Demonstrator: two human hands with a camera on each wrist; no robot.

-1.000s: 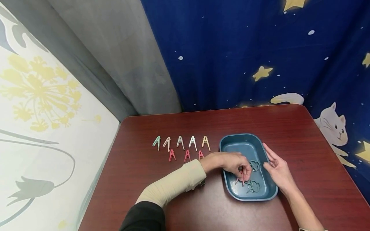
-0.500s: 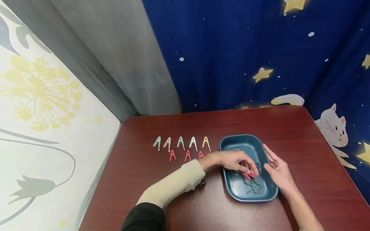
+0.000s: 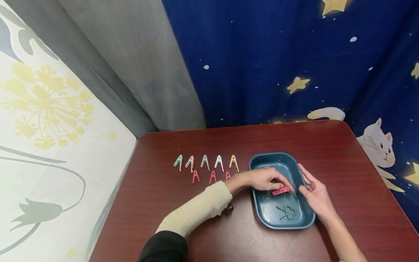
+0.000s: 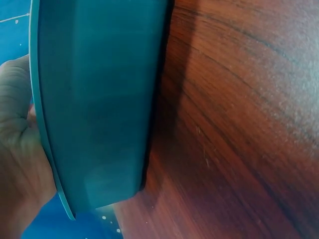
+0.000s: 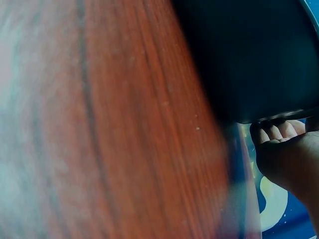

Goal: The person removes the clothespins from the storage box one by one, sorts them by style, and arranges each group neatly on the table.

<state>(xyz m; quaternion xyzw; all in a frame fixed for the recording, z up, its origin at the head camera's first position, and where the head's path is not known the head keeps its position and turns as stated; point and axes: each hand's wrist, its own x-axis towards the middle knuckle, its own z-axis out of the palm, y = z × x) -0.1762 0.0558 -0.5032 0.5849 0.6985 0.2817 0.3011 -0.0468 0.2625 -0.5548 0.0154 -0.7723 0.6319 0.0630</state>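
Note:
My left hand (image 3: 270, 179) reaches into a blue tray (image 3: 281, 226) and pinches a pink clothespin (image 3: 280, 191) low over its floor. Around it in the tray lie dark green outline-shaped pieces; one such green piece (image 3: 287, 213) shows whole, others are partly covered by the hand. My right hand (image 3: 315, 194) holds the tray's right rim, thumb at the edge and fingers along the outer wall. In the left wrist view, the tray wall (image 4: 94, 109) covers most of the left hand (image 4: 20, 149). The right wrist view shows the right hand (image 5: 294, 154) touching the dark tray side (image 5: 259, 59).
Left of the tray, a row of pastel clothespins (image 3: 204, 162) lies on the brown table (image 3: 157, 203). Below that row are red-pink clothespins (image 3: 212, 177), the rightmost partly behind the left wrist. Curtains hang behind the table's far edge.
The left hand has shifted slightly within the tray, turning the pink clothespin from upright to nearly flat and moving it a little right and away. The right hand stays at the rim.

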